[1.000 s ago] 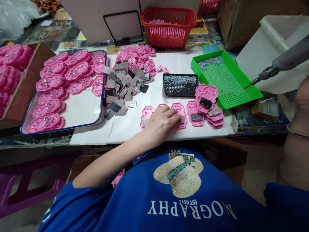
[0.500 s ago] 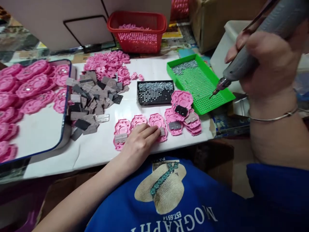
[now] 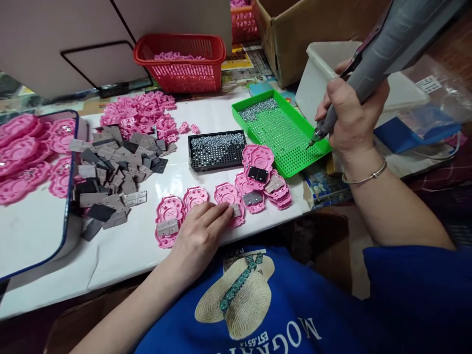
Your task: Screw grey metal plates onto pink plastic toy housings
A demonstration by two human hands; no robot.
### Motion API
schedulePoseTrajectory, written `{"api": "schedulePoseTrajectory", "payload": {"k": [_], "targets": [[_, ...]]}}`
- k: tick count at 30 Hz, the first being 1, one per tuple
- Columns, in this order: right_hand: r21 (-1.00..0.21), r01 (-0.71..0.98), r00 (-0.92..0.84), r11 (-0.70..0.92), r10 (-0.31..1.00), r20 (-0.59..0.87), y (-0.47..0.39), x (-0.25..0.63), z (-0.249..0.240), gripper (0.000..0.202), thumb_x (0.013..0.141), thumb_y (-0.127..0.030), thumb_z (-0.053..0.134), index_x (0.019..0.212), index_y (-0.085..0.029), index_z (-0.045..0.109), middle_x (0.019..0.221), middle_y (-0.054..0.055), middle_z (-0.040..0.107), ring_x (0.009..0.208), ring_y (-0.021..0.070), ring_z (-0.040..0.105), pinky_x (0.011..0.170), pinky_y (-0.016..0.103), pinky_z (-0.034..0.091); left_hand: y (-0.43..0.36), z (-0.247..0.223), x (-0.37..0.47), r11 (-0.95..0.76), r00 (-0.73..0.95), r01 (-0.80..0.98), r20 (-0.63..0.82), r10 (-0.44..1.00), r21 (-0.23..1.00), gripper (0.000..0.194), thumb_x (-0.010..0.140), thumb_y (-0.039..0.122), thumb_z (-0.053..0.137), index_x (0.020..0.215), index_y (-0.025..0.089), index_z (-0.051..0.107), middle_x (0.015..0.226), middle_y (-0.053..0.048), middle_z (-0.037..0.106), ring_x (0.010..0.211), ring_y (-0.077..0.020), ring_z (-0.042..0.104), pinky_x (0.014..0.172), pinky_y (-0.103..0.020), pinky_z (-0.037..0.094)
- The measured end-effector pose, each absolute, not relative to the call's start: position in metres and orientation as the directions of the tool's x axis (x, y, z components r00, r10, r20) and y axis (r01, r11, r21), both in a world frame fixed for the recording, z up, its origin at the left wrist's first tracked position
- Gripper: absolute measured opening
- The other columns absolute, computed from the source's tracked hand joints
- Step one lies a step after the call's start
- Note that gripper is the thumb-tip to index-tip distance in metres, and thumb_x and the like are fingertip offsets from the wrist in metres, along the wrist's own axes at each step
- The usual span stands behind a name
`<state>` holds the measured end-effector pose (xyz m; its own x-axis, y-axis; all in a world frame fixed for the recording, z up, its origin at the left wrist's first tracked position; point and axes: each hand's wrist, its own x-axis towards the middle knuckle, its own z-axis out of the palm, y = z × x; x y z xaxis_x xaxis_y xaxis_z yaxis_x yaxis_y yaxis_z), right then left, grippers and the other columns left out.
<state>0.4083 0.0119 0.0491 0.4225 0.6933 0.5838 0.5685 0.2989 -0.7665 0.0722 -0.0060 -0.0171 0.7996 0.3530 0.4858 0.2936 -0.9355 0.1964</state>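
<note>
My right hand (image 3: 354,110) grips a grey electric screwdriver (image 3: 383,54), its bit pointing down at the near right part of a green perforated tray (image 3: 291,169) of small screws. Whether the bit touches a screw cannot be made out. My left hand (image 3: 201,233) lies over the row of pink plastic shells, fingers together, tips on the small grey plate (image 3: 236,210) in one pink shell (image 3: 225,194). The thumb is hidden. Left of this hand is another pink shell (image 3: 169,209) with a grey plate (image 3: 167,227); a further shell (image 3: 195,195) is partly covered.
Beside the green tray sit a black screw tray (image 3: 217,162) and stacked pink shells (image 3: 278,196). Loose grey plates (image 3: 114,162) and small pink parts (image 3: 136,113) are heaped left. Around them stand a blue-rimmed tray (image 3: 70,211), a red basket (image 3: 180,64) and a white bin (image 3: 313,73).
My right hand has come down with the screwdriver, bringing the bit closer to the green tray. The left hand stays on the same pink shell. The camera view has shifted to the right.
</note>
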Motion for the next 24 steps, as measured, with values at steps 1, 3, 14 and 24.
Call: {"api": "schedulePoseTrajectory", "payload": {"k": [1,3,14,24], "targets": [[-0.756,0.593,0.422,0.277,0.692,0.585,0.011,0.410,0.047,0.040,0.088,-0.056,0.055,0.108,-0.024,0.043,0.108,0.004,0.059,0.058,0.0041,0.048,0.055,0.025,0.048,-0.006,-0.017,0.072,-0.935,0.802,0.294,0.482,0.354,0.197,0.028,0.091,0.005,0.050,0.116,0.013,0.061,0.107,-0.012,0.072,0.084,-0.0216,0.061,0.073,-0.037,0.056],[-0.731,0.641,0.417,0.235,0.693,0.589,0.010,0.412,0.043,0.037,0.092,-0.054,0.050,0.111,-0.024,0.040,0.113,0.004,0.058,0.059,0.0037,0.049,0.057,0.024,0.049,-0.006,-0.017,0.072,-0.934,0.802,0.297,0.477,0.358,0.200,0.029,0.091,0.006,0.050,0.117,0.014,0.061,0.107,-0.012,0.072,0.084,-0.0218,0.062,0.072,-0.037,0.056],[-0.769,0.607,0.496,0.199,0.661,0.563,0.011,0.419,0.033,0.059,0.081,-0.077,0.048,0.110,-0.026,0.042,0.113,0.005,0.059,0.061,0.0043,0.047,0.059,0.026,0.050,-0.007,-0.019,0.071,-0.930,0.803,0.296,0.470,0.367,0.220,0.030,0.089,0.004,0.054,0.116,0.013,0.061,0.109,-0.013,0.071,0.087,-0.0231,0.062,0.074,-0.038,0.055],[-0.787,0.604,0.540,0.128,0.661,0.522,0.012,0.417,0.035,0.057,0.080,-0.076,0.048,0.113,-0.029,0.042,0.102,0.004,0.060,0.062,0.0072,0.047,0.061,0.031,0.049,-0.007,-0.020,0.070,-0.931,0.811,0.293,0.459,0.363,0.219,0.031,0.089,0.003,0.054,0.118,0.012,0.060,0.110,-0.014,0.070,0.087,-0.0233,0.060,0.074,-0.039,0.055]]}}
